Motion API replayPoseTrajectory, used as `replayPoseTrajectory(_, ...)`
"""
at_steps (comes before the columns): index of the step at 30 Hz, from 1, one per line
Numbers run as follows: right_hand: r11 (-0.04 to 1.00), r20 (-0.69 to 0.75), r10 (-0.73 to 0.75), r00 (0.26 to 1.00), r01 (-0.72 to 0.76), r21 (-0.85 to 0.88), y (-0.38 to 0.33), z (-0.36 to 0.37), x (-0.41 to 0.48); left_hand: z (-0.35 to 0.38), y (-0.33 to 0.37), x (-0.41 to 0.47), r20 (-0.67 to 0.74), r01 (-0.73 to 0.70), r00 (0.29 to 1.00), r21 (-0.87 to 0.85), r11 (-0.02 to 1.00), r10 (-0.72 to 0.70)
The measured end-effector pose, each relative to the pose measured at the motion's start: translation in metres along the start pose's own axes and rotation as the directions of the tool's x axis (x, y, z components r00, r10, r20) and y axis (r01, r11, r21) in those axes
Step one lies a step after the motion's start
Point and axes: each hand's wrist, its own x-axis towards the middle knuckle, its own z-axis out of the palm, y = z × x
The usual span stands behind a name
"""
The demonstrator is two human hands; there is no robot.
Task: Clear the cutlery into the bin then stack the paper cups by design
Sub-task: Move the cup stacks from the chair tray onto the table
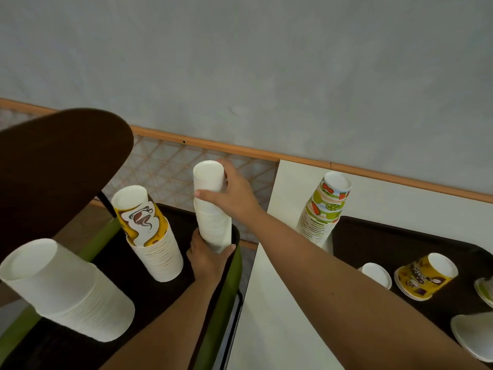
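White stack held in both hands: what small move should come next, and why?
Probably press the top cup down with the right hand until it seats. The left hand steadies the white stack at its base on the dark tray, and the right grip sits near the top.

On the left tray (170,303), your hands (234,193) sit on the plain stack (210,206) at its far right corner. The yellow stack (149,233) stands just to the left, with a narrow gap between. A wide white stack (66,287) blocks the near left. The dark chair back (53,166) overhangs that side. The white table (280,289) strip between the trays is open. On the right tray (400,244), the fruit stack (324,209) guards the far corner; loose cups (424,276) crowd the right edge
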Motion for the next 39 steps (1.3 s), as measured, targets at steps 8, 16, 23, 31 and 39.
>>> replayPoseTrajectory(8,0.999,0.009,0.020,1.000,-0.020,0.025,0.006,-0.013,-0.008,0.004,0.000,0.011,0.002,0.030,1.000,0.083,0.996,-0.031)
replayPoseTrajectory(16,0.999,-0.009,0.022,1.000,-0.022,0.036,0.008,-0.017,-0.014,0.003,-0.002,0.010,-0.001,0.007,1.000,0.088,0.996,-0.007)
replayPoseTrajectory(23,0.997,-0.029,0.045,0.999,-0.043,0.069,0.007,-0.022,-0.018,-0.002,-0.002,0.001,-0.009,-0.036,0.999,0.038,0.999,0.036)
replayPoseTrajectory(31,0.999,-0.053,-0.043,0.998,0.043,-0.007,-0.014,-0.046,-0.032,-0.002,0.019,-0.016,-0.058,-0.134,0.990,-0.027,0.991,0.132)
replayPoseTrajectory(39,0.977,-0.069,-0.090,0.994,0.075,-0.201,-0.028,-0.098,-0.057,0.022,0.051,-0.059,0.078,-0.165,0.982,-0.075,0.983,0.170)
